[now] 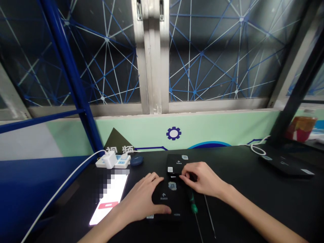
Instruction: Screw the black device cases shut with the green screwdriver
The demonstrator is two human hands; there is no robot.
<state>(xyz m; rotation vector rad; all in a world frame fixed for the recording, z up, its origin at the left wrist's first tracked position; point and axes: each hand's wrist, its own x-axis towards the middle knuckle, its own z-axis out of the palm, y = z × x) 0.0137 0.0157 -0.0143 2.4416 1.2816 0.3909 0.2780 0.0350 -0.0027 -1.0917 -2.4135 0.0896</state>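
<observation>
Left hand (141, 199) lies spread flat on the near black box (172, 197), while right hand (204, 180) pinches something hidden behind its fingertips beside the far black box (177, 162).

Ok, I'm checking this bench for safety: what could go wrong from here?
The green-handled screwdriver lies beside the right hand and could get nudged and roll. The left hand only presses the near flat black box, so it might slide. The lit white phone lies close to that forearm.
</observation>
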